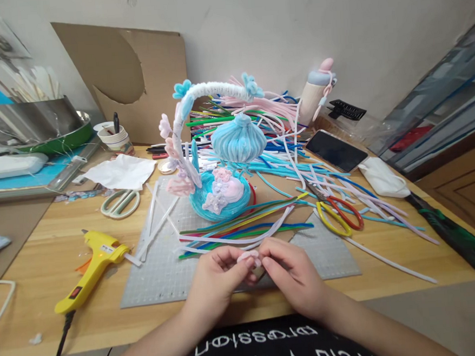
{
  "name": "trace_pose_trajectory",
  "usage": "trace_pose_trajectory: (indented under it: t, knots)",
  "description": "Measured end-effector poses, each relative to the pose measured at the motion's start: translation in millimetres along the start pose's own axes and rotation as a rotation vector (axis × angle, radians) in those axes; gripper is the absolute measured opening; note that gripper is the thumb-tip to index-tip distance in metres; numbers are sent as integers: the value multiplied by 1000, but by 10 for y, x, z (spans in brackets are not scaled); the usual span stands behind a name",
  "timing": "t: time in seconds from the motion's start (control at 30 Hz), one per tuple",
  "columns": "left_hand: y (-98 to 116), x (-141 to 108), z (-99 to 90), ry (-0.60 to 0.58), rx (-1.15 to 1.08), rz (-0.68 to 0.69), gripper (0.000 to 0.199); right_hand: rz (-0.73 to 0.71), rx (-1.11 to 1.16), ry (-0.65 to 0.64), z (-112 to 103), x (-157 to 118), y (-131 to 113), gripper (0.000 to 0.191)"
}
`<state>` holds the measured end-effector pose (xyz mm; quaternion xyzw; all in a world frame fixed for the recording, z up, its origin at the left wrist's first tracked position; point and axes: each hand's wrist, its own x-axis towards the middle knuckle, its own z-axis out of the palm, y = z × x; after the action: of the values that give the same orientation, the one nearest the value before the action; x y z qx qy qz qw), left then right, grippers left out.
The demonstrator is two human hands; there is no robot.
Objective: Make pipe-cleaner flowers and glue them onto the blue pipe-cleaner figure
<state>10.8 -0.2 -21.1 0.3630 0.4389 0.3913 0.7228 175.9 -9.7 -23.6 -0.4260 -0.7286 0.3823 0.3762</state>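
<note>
A small piece of curled pale pink pipe cleaner (249,257) is pinched between my two hands at the table's front edge. My left hand (218,279) grips it with thumb and fingers, and my right hand (291,274) has its fingertips closed on the right side of it. Just beyond my hands lie several coloured pipe cleaners (245,234) on a grey cutting mat (147,287). Behind them stands a blue pipe-cleaner lamp-like ornament with a round base (201,205), a white arched stem (219,88) and a hanging blue shade (240,141).
A yellow glue gun (91,269) lies at left, near white-handled scissors (120,204). Scissors with red and yellow handles (334,220), a phone (336,150) and green-black pliers-like handles (456,233) are at right. Many pipe cleaners (256,103) pile up behind, beside a bottle (315,94).
</note>
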Motion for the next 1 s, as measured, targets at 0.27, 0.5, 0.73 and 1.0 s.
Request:
trace_pose_trajectory:
  t: [0.27,0.5,0.73,1.0]
  knots:
    - [-8,-5,-3,-14,-25,-23,28,-7,15,-21,71,-17,62,20]
    - [-55,31,-18,-62,-94,5,39,160,158,63,87,21,117,25]
    - [-13,21,9,-8,-2,58,28,208,247,83,86,-7,147,27]
    - [-12,13,19,58,-19,139,24,227,303,-12,140,7,86,26]
